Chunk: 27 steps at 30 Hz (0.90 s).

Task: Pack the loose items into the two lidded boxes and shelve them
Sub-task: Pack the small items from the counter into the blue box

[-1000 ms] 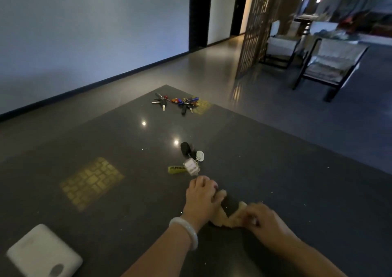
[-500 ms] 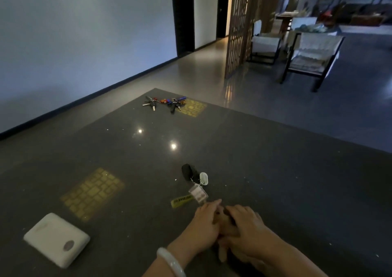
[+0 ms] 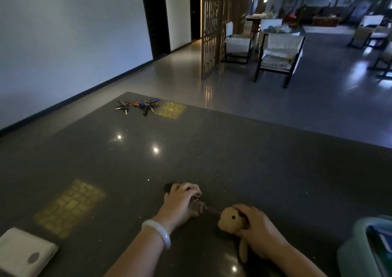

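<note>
We see a dark shiny table (image 3: 233, 160) in a dim room with chairs (image 3: 280, 50) at 1 o'clock. Near 6 o'clock, our right hand (image 3: 257, 231) curls round a tan toy bear (image 3: 230, 222), head toward 11, legs toward 5. Our left hand (image 3: 180, 202) curls over a key bunch (image 3: 196, 205) beside it.

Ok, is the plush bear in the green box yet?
Out. The right hand grips the plush bear over the table, left of the green box.
</note>
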Tool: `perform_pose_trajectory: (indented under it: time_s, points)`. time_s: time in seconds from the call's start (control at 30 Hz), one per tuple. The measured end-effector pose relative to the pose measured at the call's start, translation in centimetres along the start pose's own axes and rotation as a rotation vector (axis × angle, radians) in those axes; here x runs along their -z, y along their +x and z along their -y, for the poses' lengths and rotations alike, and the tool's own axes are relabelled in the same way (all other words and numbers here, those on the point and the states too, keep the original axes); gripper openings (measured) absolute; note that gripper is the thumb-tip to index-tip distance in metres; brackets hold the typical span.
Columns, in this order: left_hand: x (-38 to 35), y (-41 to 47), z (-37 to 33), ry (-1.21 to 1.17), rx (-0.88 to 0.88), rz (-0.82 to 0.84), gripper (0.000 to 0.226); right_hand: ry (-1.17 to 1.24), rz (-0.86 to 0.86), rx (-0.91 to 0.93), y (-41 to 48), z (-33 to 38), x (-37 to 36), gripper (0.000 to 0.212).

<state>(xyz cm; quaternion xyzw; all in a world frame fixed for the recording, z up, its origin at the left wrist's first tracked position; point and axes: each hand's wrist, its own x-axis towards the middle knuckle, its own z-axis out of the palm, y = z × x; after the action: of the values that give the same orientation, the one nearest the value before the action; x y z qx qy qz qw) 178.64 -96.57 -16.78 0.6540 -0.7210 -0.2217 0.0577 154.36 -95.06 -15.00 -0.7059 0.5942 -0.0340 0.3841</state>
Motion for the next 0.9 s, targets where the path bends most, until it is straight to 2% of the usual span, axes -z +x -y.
perform_pose_trajectory:
  time_s: [0.1,0.23,0.33,0.5,0.6,0.8,0.9]
  points:
    - [-0.7,-0.3,-1.4,-0.045,-0.051,-0.036,0.051,0.228,-0.017,0.022,-0.9,0.5,1.5,0.046]
    - [-1.2,-0.5,-3.6,-0.175,-0.061,-0.076,0.022,0.308,-0.089,0.1,-1.7,0.2,3.9,0.042]
    - [-1.2,-0.5,-5.8,-0.298,-0.079,-0.119,0.024,0.297,-0.167,0.116,-2.4,-0.5,5.9,0.042]
    - [-0.5,-0.7,-10.1,-0.438,-0.174,-0.146,0.051,0.26,-0.32,0.2,-4.9,-0.3,9.8,0.042]
    - [1.2,-0.7,-13.8,-0.463,-0.245,-0.153,0.046,0.257,-0.373,0.23,-7.2,-0.4,12.5,0.043]
    - [3.3,-2.1,-22.0,-0.569,-0.408,-0.184,0.047,0.313,-0.501,0.237,-13.5,-2.7,18.2,0.058]
    - [3.1,-2.5,-25.7,-0.603,-0.48,-0.148,0.043,0.351,-0.568,0.226,-16.2,-4.6,19.7,0.063]
